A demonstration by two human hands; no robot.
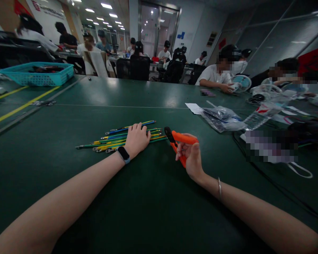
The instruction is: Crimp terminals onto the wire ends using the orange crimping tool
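Orange-handled pliers (186,138) are held in the right grip (193,157). By the left grip (138,139), a loose bundle of blue, yellow and green wires (116,144) is partly covered on the dark green worktop (148,208). Beyond the right grip, a clear plastic bag (222,120) is seen; far beyond and left of the left grip, a turquoise basket (39,81) is placed.

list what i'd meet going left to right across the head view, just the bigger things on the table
Blue basket → bundle of coloured wires → orange-handled pliers → clear plastic bag → clear bottle. Other things at the right overlap, so I left them out.
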